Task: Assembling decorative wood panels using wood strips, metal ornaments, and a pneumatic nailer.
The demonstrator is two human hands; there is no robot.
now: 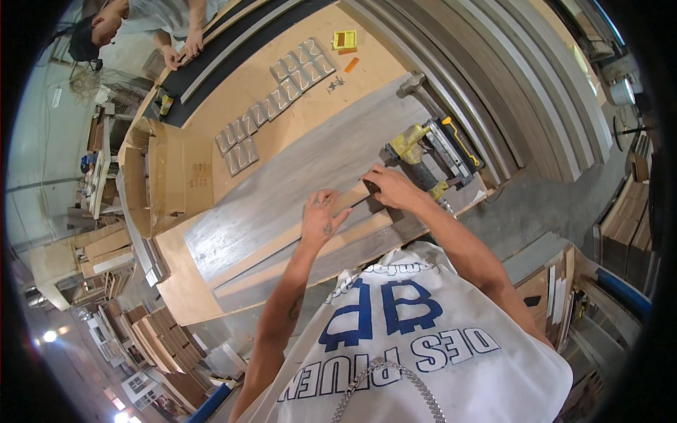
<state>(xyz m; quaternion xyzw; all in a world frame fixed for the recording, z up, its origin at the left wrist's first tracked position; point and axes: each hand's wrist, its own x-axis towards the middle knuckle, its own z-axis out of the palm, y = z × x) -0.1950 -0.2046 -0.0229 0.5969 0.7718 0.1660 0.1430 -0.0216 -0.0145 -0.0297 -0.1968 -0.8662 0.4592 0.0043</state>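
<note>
My left hand [323, 215] lies on a long tan wood strip [271, 243], its fingers stretched and the thumb apart. At the strip's right end my right hand [395, 189] is closed, with a small dark piece [371, 187] between thumb and fingers; its exact kind is hard to make out. Both strips lie on a wide grey wood-grain board [282, 176], and a second tan strip [352, 231] lies nearer to me with a narrow dark gap between them. Just beyond my right hand lies a yellow and black nail gun [412, 148].
A hammer [415, 87] lies behind the nail gun. Several metal brackets [271, 102] sit in rows on the tan table, beside a yellow container [344, 40] and loose screws [336, 85]. An open cardboard box [180, 176] stands left. Long boards [486, 77] line the right. Another person's hands [185, 51] work far left.
</note>
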